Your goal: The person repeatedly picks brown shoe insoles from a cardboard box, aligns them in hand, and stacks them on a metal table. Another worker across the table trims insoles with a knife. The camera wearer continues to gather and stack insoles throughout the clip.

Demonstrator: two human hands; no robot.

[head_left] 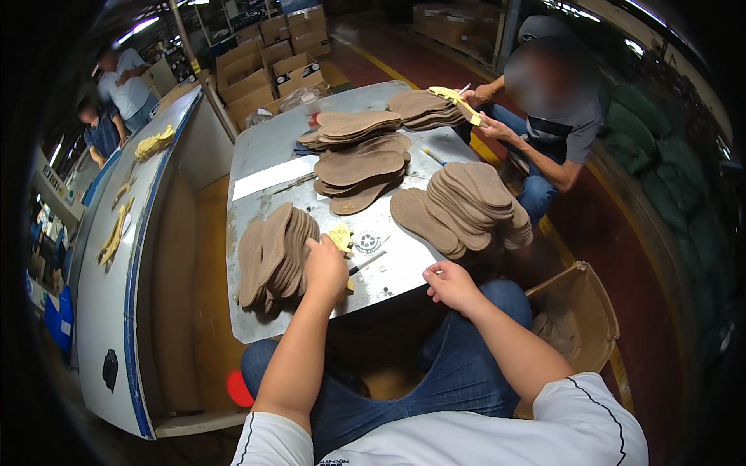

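My left hand (325,268) is against the right edge of a fanned stack of brown shoe insoles (272,252). Just beyond its fingertips lies a small yellow piece (339,237) with dark marks. Its other fingers are hidden, so I cannot see whether it grips anything. My right hand (452,287) hovers over the near table edge, fingers loosely curled and apart, with nothing visible in them. Between my hands a dark pen (367,262) lies on the table, next to a round black printed mark (367,242). A second insole stack (466,206) leans over to the right.
More insole piles (361,163) cover the middle of the metal table (252,198). Across it, a person (556,116) holds a yellow-edged insole (457,103). A white bench (116,311) with yellow pieces stands left; an open cardboard box (594,318) sits by my right knee.
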